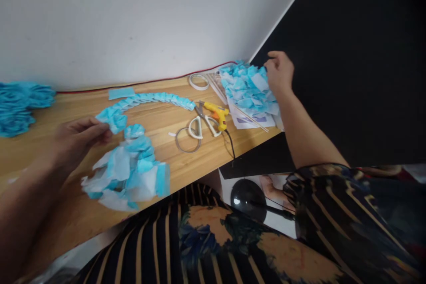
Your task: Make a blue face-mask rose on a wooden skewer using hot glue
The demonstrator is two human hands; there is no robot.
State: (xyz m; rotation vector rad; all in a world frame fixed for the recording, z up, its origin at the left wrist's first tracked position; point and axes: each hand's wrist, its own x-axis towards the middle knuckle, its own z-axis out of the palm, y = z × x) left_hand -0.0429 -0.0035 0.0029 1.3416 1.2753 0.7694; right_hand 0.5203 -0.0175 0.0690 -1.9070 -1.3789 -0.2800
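A curved garland of folded blue crepe paper arches across the wooden table. Its left end is pinched between the thumb and fingers of my left hand. Just below lies a loose cluster of blue and white paper pieces. At the table's far right, my right hand is at the edge of a heap of blue paper pieces. Its fingers are curled in, and whatever they may hold is hidden. Between the hands rest scissors with white handles and a yellow glue gun.
A roll of tape and a thin ring of wire lie on the table. Ruffled blue paper flowers sit at the far left. A red-black cable runs along the wall. Thin sticks lie under the heap.
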